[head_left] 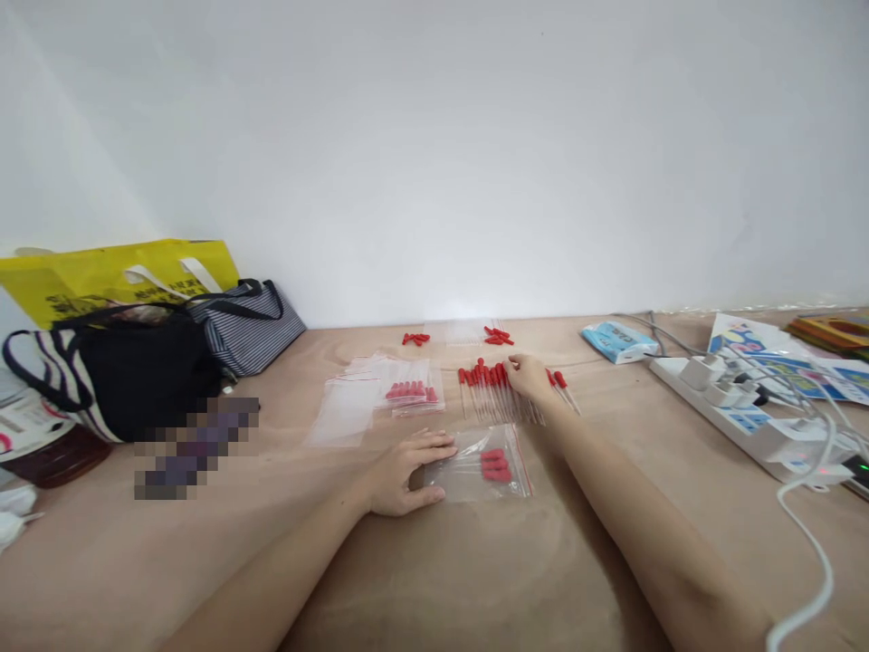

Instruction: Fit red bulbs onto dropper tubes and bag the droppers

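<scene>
My left hand [411,471] lies flat with its fingers apart on the left edge of a clear zip bag [448,486]. Inside that bag, several glass droppers with red rubber bulbs [496,465] lie side by side, bulbs toward the red zip line on the right. Farther back, my right hand [533,378] reaches into a row of loose droppers [482,380], its thumb and fingers pinched at a red bulb and hiding part of the row. A few more droppers [559,379] show just right of the hand.
Left of centre are flat clear bags [346,407] and filled bags with red bulbs [407,391]. Loose red bulbs [416,340] lie near the wall. Bags [248,326] stand at left; a blue tissue pack [619,341] and a power strip [740,426] with cables are at right.
</scene>
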{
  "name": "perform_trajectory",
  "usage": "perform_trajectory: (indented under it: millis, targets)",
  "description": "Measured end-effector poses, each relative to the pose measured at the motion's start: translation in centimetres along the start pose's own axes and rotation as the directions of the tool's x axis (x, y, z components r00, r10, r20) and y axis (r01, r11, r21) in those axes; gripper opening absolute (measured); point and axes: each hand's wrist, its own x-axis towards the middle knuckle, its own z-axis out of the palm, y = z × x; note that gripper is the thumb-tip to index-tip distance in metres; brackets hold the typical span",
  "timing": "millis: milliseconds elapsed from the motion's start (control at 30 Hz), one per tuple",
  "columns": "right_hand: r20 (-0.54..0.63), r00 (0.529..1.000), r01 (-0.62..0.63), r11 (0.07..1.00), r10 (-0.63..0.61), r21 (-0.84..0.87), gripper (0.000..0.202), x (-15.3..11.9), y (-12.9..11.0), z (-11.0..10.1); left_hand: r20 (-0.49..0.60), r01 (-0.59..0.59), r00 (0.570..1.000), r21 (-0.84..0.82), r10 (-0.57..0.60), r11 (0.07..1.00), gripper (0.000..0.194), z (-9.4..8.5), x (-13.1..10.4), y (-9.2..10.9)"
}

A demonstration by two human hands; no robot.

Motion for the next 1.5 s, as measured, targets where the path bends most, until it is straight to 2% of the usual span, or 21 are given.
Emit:
perform_trajectory:
  millis: [200,433,500,567,633,767,933,1033,1133,1233,1333,1400,1500]
  targets:
    - [-0.005,1.0,-0.017,0.994,0.018,0.105,0.01,0.3,-0.2,-0.1,-0.008,0.003,1.0,-0.005,-0.003,1.0,0.054,0.3,-0.2,-0.6]
    - [-0.054,0.994,-0.069,0.935,0.093,0.347,0.022,-0.9,0.2,-3.5,0.014,0.032,0.999,0.006,-0.032,0.999,0.053,0.2,-0.2,-0.4]
    - [-0.076,0.991,-0.066,0.887,0.112,0.457,0.023,-2.2,0.9,-4.6,0.006,0.043,0.999,0.002,-0.043,0.999,0.053,0.2,-0.1,-0.2]
    - [-0.122,0.981,-0.04,0.77,0.153,0.637,0.027,-3.9,1.7,-5.5,-0.007,0.055,0.998,-0.001,-0.055,0.998,0.053,0.2,-0.1,-0.1]
    - [-0.108,0.977,-0.051,0.692,0.185,0.72,0.034,-5.7,2.5,-6.0,-0.007,0.068,0.998,0.004,-0.067,0.998,0.052,0.2,-0.1,-0.1]
    - [-0.019,0.972,-0.128,0.595,0.234,0.793,0.037,-8.5,3.0,-5.7,0.009,0.082,0.997,0.017,-0.082,0.996,0.053,0.2,-0.1,-0.2]
    - [0.12,0.952,-0.238,0.44,0.28,0.866,0.034,-10.2,1.6,-4.4,0.011,0.09,0.996,0.039,-0.09,0.995,0.053,0.1,0.0,0.1]
    - [0.203,0.941,-0.299,0.383,0.272,0.874,0.031,-10.9,0.8,-3.9,0.008,0.084,0.996,0.042,-0.084,0.996,0.057,0.0,-0.1,0.0]
    - [0.192,0.947,-0.285,0.4,0.257,0.871,0.032,-11.1,0.5,-4.1,0.013,0.075,0.997,0.031,-0.075,0.997,0.059,0.1,-0.2,-0.2]
    - [0.03,0.958,-0.173,0.491,0.285,0.854,0.035,-10.5,0.9,-5.0,0.015,0.063,0.998,0.027,-0.064,0.998,0.059,0.1,-0.2,-0.3]
    - [-0.109,0.947,-0.086,0.565,0.303,0.821,0.036,-9.6,1.8,-6.0,0.016,0.068,0.998,0.033,-0.068,0.997,0.058,0.2,-0.2,-0.3]
    - [-0.106,0.946,-0.091,0.564,0.307,0.821,0.035,-9.4,2.2,-6.1,0.015,0.077,0.997,0.035,-0.078,0.996,0.058,0.2,-0.2,-0.3]
    - [-0.039,0.948,-0.135,0.511,0.315,0.849,0.032,-9.7,2.1,-5.7,0.018,0.084,0.996,0.034,-0.085,0.996,0.058,0.2,-0.1,-0.3]
